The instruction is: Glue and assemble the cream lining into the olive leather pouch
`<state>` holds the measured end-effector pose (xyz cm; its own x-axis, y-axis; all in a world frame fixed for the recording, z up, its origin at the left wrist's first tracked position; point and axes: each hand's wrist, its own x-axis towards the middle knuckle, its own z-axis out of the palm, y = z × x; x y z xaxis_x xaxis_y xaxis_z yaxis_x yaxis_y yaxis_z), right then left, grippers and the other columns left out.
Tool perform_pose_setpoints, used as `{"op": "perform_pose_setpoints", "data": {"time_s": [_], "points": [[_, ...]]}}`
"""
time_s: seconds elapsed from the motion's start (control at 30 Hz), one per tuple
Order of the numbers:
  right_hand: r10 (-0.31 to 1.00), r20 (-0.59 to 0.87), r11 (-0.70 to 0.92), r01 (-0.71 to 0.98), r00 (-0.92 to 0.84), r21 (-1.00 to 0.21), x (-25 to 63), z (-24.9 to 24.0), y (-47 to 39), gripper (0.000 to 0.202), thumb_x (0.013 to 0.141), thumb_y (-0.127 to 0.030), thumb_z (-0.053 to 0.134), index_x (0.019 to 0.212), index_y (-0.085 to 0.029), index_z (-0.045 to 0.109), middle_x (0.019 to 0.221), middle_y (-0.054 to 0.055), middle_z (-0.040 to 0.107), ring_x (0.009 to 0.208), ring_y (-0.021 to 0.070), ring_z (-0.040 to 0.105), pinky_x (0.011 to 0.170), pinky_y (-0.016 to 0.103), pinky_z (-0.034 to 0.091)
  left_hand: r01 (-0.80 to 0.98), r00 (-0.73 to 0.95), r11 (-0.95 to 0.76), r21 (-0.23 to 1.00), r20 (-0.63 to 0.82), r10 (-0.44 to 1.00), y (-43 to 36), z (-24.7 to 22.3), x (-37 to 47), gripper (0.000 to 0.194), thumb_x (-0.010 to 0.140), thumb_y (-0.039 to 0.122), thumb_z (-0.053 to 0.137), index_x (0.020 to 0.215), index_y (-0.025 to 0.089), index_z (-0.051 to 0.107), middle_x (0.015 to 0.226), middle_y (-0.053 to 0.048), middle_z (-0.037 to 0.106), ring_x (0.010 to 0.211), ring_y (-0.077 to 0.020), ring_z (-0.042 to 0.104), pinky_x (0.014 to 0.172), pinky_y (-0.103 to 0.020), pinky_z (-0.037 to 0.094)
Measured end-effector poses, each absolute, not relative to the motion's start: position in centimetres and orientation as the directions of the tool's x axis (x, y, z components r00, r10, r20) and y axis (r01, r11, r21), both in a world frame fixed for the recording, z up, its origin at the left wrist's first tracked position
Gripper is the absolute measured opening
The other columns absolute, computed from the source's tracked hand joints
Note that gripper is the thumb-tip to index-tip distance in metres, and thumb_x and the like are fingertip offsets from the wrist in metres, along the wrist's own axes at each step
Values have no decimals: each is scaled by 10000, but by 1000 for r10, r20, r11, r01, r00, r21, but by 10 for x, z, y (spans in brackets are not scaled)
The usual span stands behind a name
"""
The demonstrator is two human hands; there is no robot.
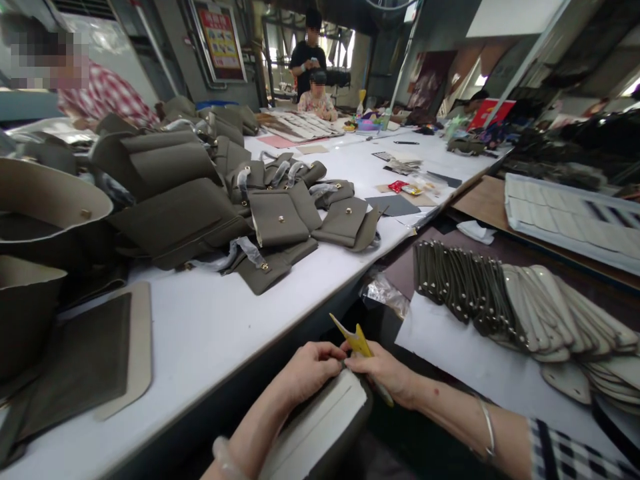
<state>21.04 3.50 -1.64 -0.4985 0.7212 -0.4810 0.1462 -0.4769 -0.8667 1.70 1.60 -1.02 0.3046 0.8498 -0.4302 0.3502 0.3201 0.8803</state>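
Observation:
At the lower middle, a dark olive bag piece [320, 427] with a pale inner side lies below my hands, its near part cut off by the frame. My left hand [311, 371] pinches its far edge, fingertips close to those of my right hand. In my right hand [387, 375] sits a yellow two-pronged tool [359, 341] that looks like thread snips, prongs pointing up and away. The right thumb and forefinger also meet at the bag's edge. What exactly lies between the fingertips is too small to make out.
A white table [200, 333] runs diagonally, piled with olive bags [280, 219] at left. Rows of dark straps [465, 287] and pale flaps [545, 307] lie at right, near a pale tray [575, 220]. A person in a checked shirt [105, 90] is at left; two people are further back.

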Motion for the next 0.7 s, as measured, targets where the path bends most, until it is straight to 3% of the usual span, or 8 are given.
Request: {"op": "perform_pose_setpoints", "data": {"time_s": [0.13, 0.23, 0.33, 0.43, 0.5, 0.6, 0.7], "points": [[755, -320, -284, 155, -573, -946, 205, -22, 34, 303, 833, -430, 660, 982, -170, 613, 919, 28, 620, 881, 196, 566, 790, 302, 428, 380, 274, 269, 885, -386, 881, 13, -9, 23, 360, 712, 231, 494, 950, 235, 764, 880, -11, 750, 838, -224, 637, 770, -314, 449], [717, -323, -250, 205, -617, -946, 205, -24, 37, 367, 842, -500, 633, 1010, -175, 601, 984, 56, 645, 957, 246, 591, 845, 354, 446, 407, 233, 253, 878, -368, 900, 10, -2, 27, 335, 694, 217, 513, 895, 250, 779, 824, -20, 753, 806, -247, 654, 761, -341, 461], [666, -354, -88, 402, -657, -912, 210, -16, 49, 444, 804, -545, 642, 1039, -170, 603, 977, 73, 666, 962, 285, 608, 850, 388, 464, 384, 167, 265, 884, -349, 922, 0, 14, 13, 264, 659, 263, 640, 875, 240, 789, 841, -44, 765, 828, -285, 677, 794, -374, 487], [599, -325, 169, 512, -732, -842, 215, 5, 67, 686, 725, -529, 737, 1283, -188, 528, 1183, 90, 650, 1102, 314, 583, 942, 390, 448, 279, 4, 280, 919, -293, 956, -35, 29, -23, 375, 668, 384, 726, 1012, 239, 764, 1004, -54, 762, 950, -284, 677, 882, -365, 494], [532, -302, 295, 507, -791, -810, 215, 20, 75, 764, 754, -572, 699, 1381, -210, 454, 1275, 87, 618, 1158, 312, 564, 958, 370, 444, 174, -195, 293, 940, -259, 946, -74, 30, -52, 458, 779, 476, 639, 1169, 240, 690, 1178, -52, 713, 1091, -246, 637, 981, -330, 454], [522, -273, 532, 558, -808, -637, 201, 35, 73, 487, 907, -613, 467, 1135, -207, 609, 1051, 75, 687, 970, 279, 624, 815, 353, 460, -6, -511, 363, 932, -315, 800, -139, 15, -81, 584, 869, 574, 491, 1302, 188, 555, 1356, -109, 599, 1289, -243, 509, 1130, -353, 312], [513, -131, 790, 526, -848, -315, 166, 38, 56, 485, 977, -574, 344, 805, -204, 607, 790, 59, 658, 777, 243, 594, 722, 357, 392, -251, -526, 470, 846, -527, 667, -183, -14, -77, 773, 820, 663, 512, 1364, 116, 468, 1348, -225, 575, 1192, -354, 587, 1023, -505, 427]]}}
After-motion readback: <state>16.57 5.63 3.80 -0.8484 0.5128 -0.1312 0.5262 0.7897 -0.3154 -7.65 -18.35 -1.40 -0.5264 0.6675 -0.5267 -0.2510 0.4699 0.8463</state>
